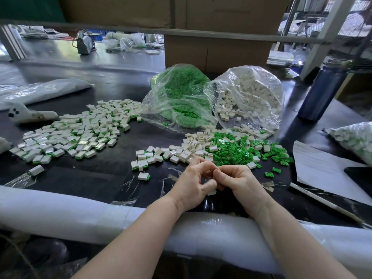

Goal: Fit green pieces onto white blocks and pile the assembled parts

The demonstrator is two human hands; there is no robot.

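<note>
left hand (191,183): fingers curled, knuckles against the right hand, low centre over the dark table (96,178); a bit of white block (211,192) pokes out under its thumb
right hand (239,181): fingers curled in, tips meeting the left hand's; cannot tell what it pinches, the contact spot is hidden
hands together: yes, pressed close, wrists resting on the white padded edge (60,210)
white block in hands: mostly covered, only a corner shows; green part not visible there
loose white blocks (193,147): scattered just beyond the fingertips
loose green pieces (237,152): heap just beyond the right hand, spreading further right, a few white blocks mixed in
finished pile (76,133): wide spread of white blocks with green edges, far to the left of the left hand
stray finished parts (144,176): a few just left of the left hand
green bag (179,97): clear plastic bag full of green pieces, well beyond the hands, mouth open toward them
white bag (249,95): clear bag of white blocks beside the green bag, to its right, blocks spilling from it
blue bottle (324,89): upright, far right and beyond the right hand
paper sheet (322,174): lying flat right of the right hand
cardboard box (215,53): behind both bags
</note>
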